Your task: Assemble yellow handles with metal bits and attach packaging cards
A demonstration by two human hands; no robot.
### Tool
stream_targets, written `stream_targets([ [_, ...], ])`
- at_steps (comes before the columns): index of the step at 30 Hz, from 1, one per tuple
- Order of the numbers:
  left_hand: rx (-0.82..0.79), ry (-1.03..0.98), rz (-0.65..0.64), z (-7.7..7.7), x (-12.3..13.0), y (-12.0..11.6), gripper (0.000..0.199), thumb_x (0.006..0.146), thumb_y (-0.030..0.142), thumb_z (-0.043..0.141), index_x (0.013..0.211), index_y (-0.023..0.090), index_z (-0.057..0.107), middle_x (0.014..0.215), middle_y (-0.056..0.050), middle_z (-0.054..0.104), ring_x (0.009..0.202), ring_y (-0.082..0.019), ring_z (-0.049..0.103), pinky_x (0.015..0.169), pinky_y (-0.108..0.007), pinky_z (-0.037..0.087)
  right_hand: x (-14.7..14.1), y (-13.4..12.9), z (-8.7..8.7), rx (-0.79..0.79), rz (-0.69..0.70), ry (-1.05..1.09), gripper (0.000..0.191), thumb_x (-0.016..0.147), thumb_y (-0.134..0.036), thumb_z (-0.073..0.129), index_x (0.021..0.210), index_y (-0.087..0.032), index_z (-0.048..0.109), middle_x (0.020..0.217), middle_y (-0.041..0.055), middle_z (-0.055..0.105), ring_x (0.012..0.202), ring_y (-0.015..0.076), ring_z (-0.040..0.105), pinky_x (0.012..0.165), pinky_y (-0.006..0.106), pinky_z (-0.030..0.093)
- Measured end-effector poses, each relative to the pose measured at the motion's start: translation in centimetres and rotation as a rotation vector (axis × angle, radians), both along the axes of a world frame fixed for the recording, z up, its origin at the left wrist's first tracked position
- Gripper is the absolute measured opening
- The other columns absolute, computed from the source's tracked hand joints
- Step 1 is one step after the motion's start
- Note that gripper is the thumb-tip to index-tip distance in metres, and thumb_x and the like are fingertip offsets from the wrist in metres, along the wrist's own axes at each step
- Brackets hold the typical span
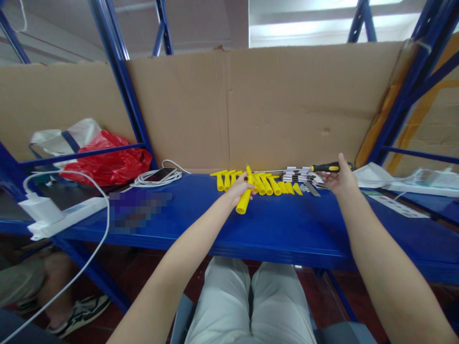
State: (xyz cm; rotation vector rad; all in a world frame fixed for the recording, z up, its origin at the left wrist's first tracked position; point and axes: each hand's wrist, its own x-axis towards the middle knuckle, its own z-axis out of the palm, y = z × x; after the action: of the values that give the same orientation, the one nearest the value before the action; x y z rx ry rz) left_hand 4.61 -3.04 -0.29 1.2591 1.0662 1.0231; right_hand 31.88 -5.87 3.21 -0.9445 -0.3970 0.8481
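My left hand is closed around a yellow plastic piece with a round hollow handle, held above the blue table. In my right hand is a screwdriver with a black and yellow grip. Its long shaft points left, toward the top of the yellow piece; whether the tip touches is too small to tell. Behind my left hand, several similar yellow pieces lie in a row. Small yellow wedges lie to their right, beside tiny light-coloured parts and a flat grey strip.
A cardboard panel closes the back. Stacked black-and-white pieces sit near the screwdriver. On the left are a coiled white cable with a phone, a red bag and a power strip. A printed sheet lies right.
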Motion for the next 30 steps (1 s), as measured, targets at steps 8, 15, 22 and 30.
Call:
stream_targets([
  [8,-0.034,-0.011,0.053,0.4,-0.1,-0.1,0.075,0.083,-0.001,0.048,0.151,0.024,0.028,0.104,-0.007,0.066,0.045,-0.004,0.052,0.040,-0.016,0.041,-0.2,-0.2,0.1,-0.101,0.109,0.029,0.042,0.095,-0.055,0.048,0.067,-0.023,0.041,0.038,-0.0066,0.029,0.052,0.0149,0.061,0.042,0.017,0.044],
  [15,-0.024,0.001,0.054,0.4,-0.2,0.0,0.077,0.083,-0.002,0.047,0.152,0.025,0.025,0.112,-0.009,0.065,0.045,-0.003,0.053,0.039,-0.015,0.041,0.0,-1.1,0.6,-0.040,0.169,0.058,0.035,0.099,-0.045,0.034,0.077,-0.023,0.049,0.045,-0.0020,0.041,0.050,0.0166,0.058,0.041,0.024,0.046],
  [22,0.016,0.016,0.070,0.1,-0.1,0.0,0.077,0.081,-0.001,0.048,0.150,0.026,0.029,0.111,-0.008,0.065,0.044,-0.003,0.053,0.038,-0.016,0.041,1.2,0.1,0.0,0.064,0.090,-0.086,0.027,0.095,-0.038,0.038,0.078,-0.023,0.052,0.046,-0.0005,0.047,0.041,0.0147,0.046,0.035,0.024,0.040],
  [30,0.035,0.090,0.100,-0.1,0.0,0.2,0.079,0.080,-0.001,0.049,0.151,0.025,0.028,0.113,-0.008,0.064,0.046,-0.004,0.054,0.039,-0.016,0.043,3.3,2.1,-1.3,0.099,0.095,-0.131,0.016,0.092,-0.037,0.051,0.081,-0.026,0.050,0.046,-0.0018,0.050,0.037,0.0130,0.042,0.030,0.024,0.034],
])
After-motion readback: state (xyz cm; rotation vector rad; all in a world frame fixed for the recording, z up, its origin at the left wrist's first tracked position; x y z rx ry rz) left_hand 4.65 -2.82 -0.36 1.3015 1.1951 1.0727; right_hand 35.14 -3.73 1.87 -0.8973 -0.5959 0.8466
